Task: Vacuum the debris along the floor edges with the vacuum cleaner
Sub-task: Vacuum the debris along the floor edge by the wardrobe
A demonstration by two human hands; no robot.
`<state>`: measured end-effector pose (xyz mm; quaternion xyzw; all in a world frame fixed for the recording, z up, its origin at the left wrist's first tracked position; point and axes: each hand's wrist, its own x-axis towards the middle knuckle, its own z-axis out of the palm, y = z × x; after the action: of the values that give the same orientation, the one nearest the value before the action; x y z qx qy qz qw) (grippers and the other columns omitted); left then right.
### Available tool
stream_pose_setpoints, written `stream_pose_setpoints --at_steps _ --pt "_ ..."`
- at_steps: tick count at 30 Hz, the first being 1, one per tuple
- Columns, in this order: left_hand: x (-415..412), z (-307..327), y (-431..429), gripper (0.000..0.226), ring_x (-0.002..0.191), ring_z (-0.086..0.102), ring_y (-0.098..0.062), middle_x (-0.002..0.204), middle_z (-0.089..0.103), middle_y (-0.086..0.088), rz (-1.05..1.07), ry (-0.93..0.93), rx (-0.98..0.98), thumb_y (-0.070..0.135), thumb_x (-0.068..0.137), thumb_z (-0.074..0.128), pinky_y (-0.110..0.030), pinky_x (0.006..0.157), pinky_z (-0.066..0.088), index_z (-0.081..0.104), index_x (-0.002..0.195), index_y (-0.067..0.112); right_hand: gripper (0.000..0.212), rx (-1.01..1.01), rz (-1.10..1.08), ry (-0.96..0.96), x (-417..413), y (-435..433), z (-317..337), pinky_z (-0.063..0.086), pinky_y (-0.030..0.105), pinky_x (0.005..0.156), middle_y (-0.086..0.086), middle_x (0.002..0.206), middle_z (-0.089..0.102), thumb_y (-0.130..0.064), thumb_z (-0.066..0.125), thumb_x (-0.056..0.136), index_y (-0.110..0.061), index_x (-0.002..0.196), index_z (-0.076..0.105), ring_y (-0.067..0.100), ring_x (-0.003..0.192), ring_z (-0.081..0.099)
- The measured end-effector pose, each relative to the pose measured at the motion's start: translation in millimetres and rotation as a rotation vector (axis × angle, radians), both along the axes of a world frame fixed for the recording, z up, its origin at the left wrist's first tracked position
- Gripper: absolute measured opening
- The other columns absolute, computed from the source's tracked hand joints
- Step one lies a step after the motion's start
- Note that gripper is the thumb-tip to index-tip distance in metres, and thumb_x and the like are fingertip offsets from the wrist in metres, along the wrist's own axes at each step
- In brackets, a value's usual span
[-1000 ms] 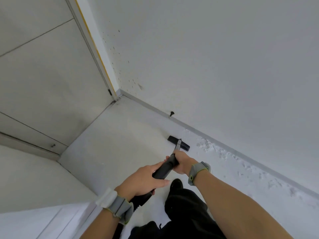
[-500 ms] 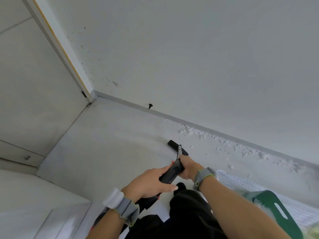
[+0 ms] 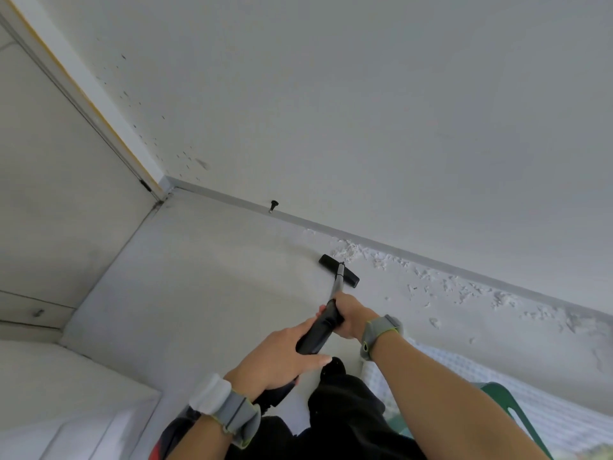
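Observation:
I hold a black stick vacuum cleaner [image 3: 320, 330] with both hands. My left hand [image 3: 282, 356] grips the lower part of its black handle. My right hand [image 3: 351, 313] grips the tube higher up, near the silver wand. The flat black nozzle head [image 3: 339, 270] rests on the pale floor just short of the grey baseboard [image 3: 431, 260]. White flaky debris [image 3: 348, 250] lies in a band along the baseboard, starting right beside the nozzle and running off to the right [image 3: 464, 290].
A black door stopper [image 3: 273, 205] sticks out of the baseboard left of the nozzle. The room corner and a door frame [image 3: 156, 190] are at the left. A green plastic object [image 3: 507, 413] and a white textured mat [image 3: 464, 376] lie at lower right, by my dark trouser legs [image 3: 345, 413].
My view has swung right along the wall, showing more of the debris band. The nozzle has moved along the floor toward the near end of the debris. Both hands keep their grip.

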<state>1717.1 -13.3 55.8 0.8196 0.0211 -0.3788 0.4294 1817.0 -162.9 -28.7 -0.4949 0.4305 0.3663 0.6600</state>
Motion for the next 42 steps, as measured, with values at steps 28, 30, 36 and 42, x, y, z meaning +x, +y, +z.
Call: stream_pose_setpoints --at_steps 28,30,36,42 --pt "-149 10 72 0.07 0.065 0.07 -0.015 0.08 0.066 0.008 -0.12 0.084 -0.174 0.063 0.083 0.072 -0.043 0.081 0.063 0.044 0.147 0.052 0.022 -0.043 -0.088 0.028 -176 48 18 0.051 0.027 0.037 0.013 0.083 0.057 -0.022 0.033 0.104 -0.004 0.115 0.038 0.02 0.065 0.056" --pt "-147 8 63 0.069 0.067 0.069 -0.015 0.084 0.066 0.009 -0.134 0.08 -0.175 0.057 0.088 0.071 -0.042 0.082 0.062 0.042 0.15 0.049 0.023 -0.051 -0.098 0.025 -177 40 18 0.052 0.027 0.041 0.012 0.082 0.057 -0.024 0.033 0.104 -0.004 0.115 0.038 0.021 0.064 0.056" --pt "-127 -10 25 0.08 0.065 0.068 -0.012 0.105 0.068 0.008 -0.134 0.074 -0.129 0.055 0.092 0.07 -0.025 0.069 0.061 0.027 0.159 0.046 0.026 -0.059 -0.116 -0.028 -157 8 6 0.051 0.034 0.051 0.013 0.079 0.054 -0.026 0.033 0.104 -0.004 0.119 0.036 0.022 0.064 0.055" --pt "-63 -22 -4 0.074 0.066 0.07 -0.015 0.1 0.07 0.007 -0.083 0.06 -0.124 0.056 0.092 0.068 -0.034 0.076 0.064 0.032 0.155 0.049 0.026 -0.077 -0.104 -0.022 -82 -19 -5 0.05 0.035 0.053 0.014 0.074 0.052 -0.028 0.033 0.105 -0.004 0.114 0.036 0.024 0.063 0.054"
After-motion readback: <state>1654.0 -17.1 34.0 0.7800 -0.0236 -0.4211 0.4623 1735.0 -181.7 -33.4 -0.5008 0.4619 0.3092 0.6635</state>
